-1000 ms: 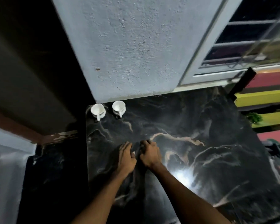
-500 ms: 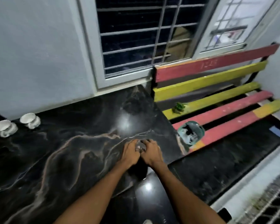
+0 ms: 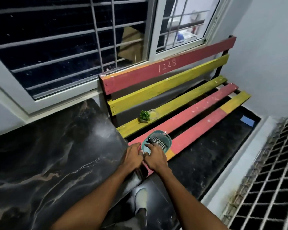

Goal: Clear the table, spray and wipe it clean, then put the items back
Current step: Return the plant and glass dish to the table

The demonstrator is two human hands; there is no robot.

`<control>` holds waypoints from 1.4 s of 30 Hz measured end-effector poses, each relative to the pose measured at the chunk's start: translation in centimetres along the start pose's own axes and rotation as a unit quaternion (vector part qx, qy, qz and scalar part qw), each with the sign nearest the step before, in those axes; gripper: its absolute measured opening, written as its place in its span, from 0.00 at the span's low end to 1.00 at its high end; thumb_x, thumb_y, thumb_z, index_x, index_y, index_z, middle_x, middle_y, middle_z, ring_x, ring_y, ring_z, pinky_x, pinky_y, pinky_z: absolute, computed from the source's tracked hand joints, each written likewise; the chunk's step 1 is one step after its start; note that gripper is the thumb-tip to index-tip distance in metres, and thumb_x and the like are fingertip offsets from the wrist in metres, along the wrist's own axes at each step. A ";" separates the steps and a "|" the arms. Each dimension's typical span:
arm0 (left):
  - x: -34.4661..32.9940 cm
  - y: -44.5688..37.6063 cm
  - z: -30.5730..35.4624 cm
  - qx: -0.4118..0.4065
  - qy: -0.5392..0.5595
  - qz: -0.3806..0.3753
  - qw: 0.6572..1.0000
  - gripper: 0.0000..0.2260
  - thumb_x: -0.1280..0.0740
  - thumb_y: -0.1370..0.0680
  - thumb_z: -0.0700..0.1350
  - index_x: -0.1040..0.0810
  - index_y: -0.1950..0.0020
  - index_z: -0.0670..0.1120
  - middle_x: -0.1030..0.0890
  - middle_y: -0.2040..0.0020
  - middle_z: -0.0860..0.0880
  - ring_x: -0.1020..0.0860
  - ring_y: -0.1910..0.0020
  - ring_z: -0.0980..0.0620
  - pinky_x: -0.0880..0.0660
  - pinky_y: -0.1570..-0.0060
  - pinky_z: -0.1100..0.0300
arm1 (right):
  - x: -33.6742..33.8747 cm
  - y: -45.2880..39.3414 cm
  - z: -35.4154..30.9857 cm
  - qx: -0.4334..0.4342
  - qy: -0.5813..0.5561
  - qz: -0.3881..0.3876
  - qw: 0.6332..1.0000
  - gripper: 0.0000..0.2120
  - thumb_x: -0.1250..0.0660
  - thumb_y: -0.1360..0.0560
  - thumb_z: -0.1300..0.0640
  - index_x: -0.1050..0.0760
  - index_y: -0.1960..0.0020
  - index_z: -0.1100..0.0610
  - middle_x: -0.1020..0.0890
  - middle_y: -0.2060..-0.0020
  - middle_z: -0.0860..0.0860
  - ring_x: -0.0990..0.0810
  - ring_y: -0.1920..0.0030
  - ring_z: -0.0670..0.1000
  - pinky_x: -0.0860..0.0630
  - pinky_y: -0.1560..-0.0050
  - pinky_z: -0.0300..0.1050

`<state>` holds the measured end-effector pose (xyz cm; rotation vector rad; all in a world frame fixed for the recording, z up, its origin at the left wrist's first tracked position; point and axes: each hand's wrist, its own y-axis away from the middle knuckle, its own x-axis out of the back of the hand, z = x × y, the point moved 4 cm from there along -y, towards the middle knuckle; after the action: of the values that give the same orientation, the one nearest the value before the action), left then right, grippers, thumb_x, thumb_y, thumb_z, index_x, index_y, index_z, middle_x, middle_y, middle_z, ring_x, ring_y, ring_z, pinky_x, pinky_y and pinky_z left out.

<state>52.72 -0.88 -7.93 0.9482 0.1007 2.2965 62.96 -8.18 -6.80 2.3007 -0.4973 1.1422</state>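
The black marble table (image 3: 56,146) fills the left of the view and has nothing on the part that shows. My left hand (image 3: 131,156) and my right hand (image 3: 155,156) are pressed together at its right edge, over the bench (image 3: 198,113). Between their fingertips sits a small pale object (image 3: 144,153), mostly hidden. My right fingers rest against the rim of a teal basket (image 3: 167,138) on the bench's red slat. A checkered cloth (image 3: 158,141) and a dark item lie inside the basket.
A small green plant (image 3: 144,116) and a glass dish (image 3: 153,112) stand on the bench's yellow slat. A barred window (image 3: 73,47) runs behind the table and bench. A metal grate (image 3: 273,180) is at right. My shoe (image 3: 140,200) shows on the dark floor below.
Both hands, still pressed together, have travelled from the middle of the table to its right edge by the basket. The view swung right; the two white cups are out of sight.
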 end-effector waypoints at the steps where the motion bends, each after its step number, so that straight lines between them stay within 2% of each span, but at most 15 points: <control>1: -0.7 -1.7 0.6 0.001 0.000 -0.003 1.000 0.17 0.36 0.25 0.37 0.22 0.36 0.42 0.19 0.38 0.40 0.21 0.38 0.41 0.26 0.40 0.54 | 0.6 -1.7 0.7 -0.002 -0.003 0.000 1.000 0.23 0.36 0.25 0.53 0.24 0.30 0.53 0.23 0.33 0.55 0.25 0.33 0.58 0.28 0.33 0.50; 5: -2.6 -8.3 2.1 0.028 0.008 -0.029 0.999 0.23 0.36 0.24 0.39 0.27 0.28 0.43 0.23 0.31 0.41 0.25 0.31 0.43 0.30 0.34 0.55 | 3.3 -8.1 3.1 -0.027 0.013 -0.016 0.999 0.25 0.37 0.30 0.54 0.22 0.33 0.52 0.20 0.36 0.55 0.23 0.35 0.59 0.24 0.39 0.51; 7: -3.3 -11.6 2.6 0.045 0.016 -0.033 0.998 0.25 0.35 0.25 0.39 0.29 0.26 0.43 0.25 0.29 0.41 0.27 0.30 0.43 0.30 0.32 0.55 | 4.9 -11.2 3.7 -0.028 0.025 -0.024 0.999 0.27 0.38 0.31 0.55 0.23 0.32 0.53 0.20 0.35 0.56 0.23 0.35 0.60 0.23 0.39 0.52; 11: -4.5 -16.5 3.1 0.079 0.039 -0.023 0.996 0.26 0.34 0.24 0.39 0.31 0.25 0.43 0.26 0.28 0.41 0.27 0.30 0.42 0.28 0.33 0.52 | 7.2 -16.8 4.3 -0.021 0.032 -0.041 0.998 0.28 0.37 0.30 0.59 0.25 0.29 0.55 0.22 0.35 0.58 0.25 0.34 0.60 0.25 0.38 0.51; 15: -6.1 -21.1 2.0 0.106 0.068 -0.022 0.992 0.27 0.34 0.26 0.41 0.31 0.26 0.43 0.25 0.30 0.41 0.25 0.32 0.40 0.26 0.36 0.45 | 7.7 -22.2 6.0 -0.026 0.024 -0.065 0.997 0.26 0.36 0.27 0.57 0.25 0.29 0.55 0.23 0.34 0.59 0.25 0.34 0.61 0.24 0.38 0.53; 17: -7.4 -23.8 1.0 0.130 0.079 -0.018 0.988 0.29 0.34 0.28 0.42 0.31 0.26 0.42 0.24 0.31 0.40 0.26 0.31 0.39 0.27 0.35 0.46 | 7.3 -25.4 7.3 -0.034 0.008 -0.080 0.996 0.23 0.35 0.27 0.54 0.23 0.32 0.55 0.21 0.36 0.60 0.23 0.36 0.61 0.23 0.38 0.54; 20: -8.7 -27.2 0.0 0.168 0.083 -0.007 0.982 0.32 0.31 0.27 0.38 0.35 0.24 0.41 0.30 0.27 0.39 0.31 0.28 0.40 0.31 0.32 0.50 | 6.4 -30.4 9.5 -0.055 -0.019 -0.097 0.994 0.18 0.34 0.27 0.57 0.19 0.39 0.57 0.17 0.42 0.61 0.19 0.41 0.62 0.21 0.42 0.53; 22: -9.4 -29.7 -0.6 0.189 0.092 0.004 0.978 0.34 0.30 0.27 0.39 0.38 0.22 0.43 0.34 0.24 0.40 0.34 0.25 0.41 0.33 0.31 0.50 | 5.3 -34.0 11.2 -0.073 -0.037 -0.116 0.990 0.21 0.33 0.30 0.57 0.19 0.38 0.57 0.16 0.44 0.61 0.18 0.43 0.61 0.21 0.43 0.51; 24: -10.3 -32.3 -1.9 0.212 0.105 0.020 0.971 0.37 0.28 0.29 0.40 0.38 0.22 0.43 0.34 0.24 0.40 0.34 0.26 0.41 0.32 0.31 0.51 | 4.1 -37.6 12.6 -0.092 -0.050 -0.140 0.985 0.20 0.33 0.30 0.59 0.19 0.38 0.59 0.15 0.45 0.61 0.18 0.43 0.61 0.23 0.44 0.49; 27: -12.0 -36.5 -4.6 0.243 0.116 0.043 0.962 0.47 0.24 0.36 0.45 0.42 0.21 0.46 0.33 0.25 0.41 0.32 0.26 0.41 0.29 0.31 0.48 | 2.2 -43.5 15.1 -0.127 -0.067 -0.151 0.978 0.13 0.33 0.28 0.64 0.18 0.44 0.62 0.15 0.49 0.63 0.18 0.44 0.63 0.24 0.47 0.48; 30: -13.7 -40.3 -6.4 0.259 0.118 0.054 0.957 0.55 0.20 0.39 0.42 0.48 0.19 0.48 0.34 0.24 0.42 0.34 0.25 0.42 0.29 0.31 0.47 | 0.1 -48.6 17.1 -0.145 -0.068 -0.157 0.975 0.14 0.32 0.27 0.62 0.20 0.43 0.64 0.16 0.46 0.63 0.20 0.42 0.65 0.25 0.48 0.48; 34: -15.3 -44.0 -7.5 0.220 0.128 0.102 0.962 0.62 0.16 0.47 0.53 0.49 0.21 0.57 0.35 0.24 0.47 0.34 0.26 0.45 0.32 0.28 0.46 | -2.4 -53.5 19.0 -0.174 -0.071 -0.166 0.968 0.19 0.30 0.25 0.59 0.26 0.37 0.65 0.19 0.41 0.64 0.21 0.40 0.64 0.25 0.44 0.48; 37: -16.4 -45.3 -7.2 0.208 0.112 0.120 0.964 0.62 0.15 0.49 0.55 0.47 0.22 0.60 0.37 0.23 0.48 0.35 0.26 0.45 0.32 0.29 0.46 | -4.3 -55.7 20.1 -0.180 -0.062 -0.179 0.965 0.25 0.30 0.25 0.57 0.32 0.33 0.66 0.21 0.40 0.66 0.22 0.39 0.65 0.25 0.43 0.50; 39: -16.8 -45.8 -6.8 0.204 0.102 0.148 0.962 0.60 0.15 0.48 0.54 0.43 0.22 0.56 0.35 0.25 0.47 0.33 0.28 0.45 0.31 0.31 0.49 | -5.3 -56.4 20.5 -0.181 -0.057 -0.182 0.965 0.26 0.29 0.25 0.54 0.33 0.34 0.65 0.21 0.39 0.66 0.22 0.40 0.66 0.24 0.44 0.51; 42: -16.9 -46.4 -6.3 0.202 0.077 0.210 0.953 0.50 0.15 0.45 0.53 0.33 0.28 0.47 0.30 0.32 0.45 0.29 0.33 0.45 0.28 0.36 0.53 | -6.5 -57.0 20.9 -0.186 -0.051 -0.174 0.966 0.26 0.28 0.25 0.53 0.33 0.34 0.65 0.22 0.39 0.66 0.22 0.39 0.66 0.25 0.44 0.52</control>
<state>82.39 26.86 -36.66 1.0671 0.4964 2.8103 102.42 25.49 -39.01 2.0188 -0.2971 0.6968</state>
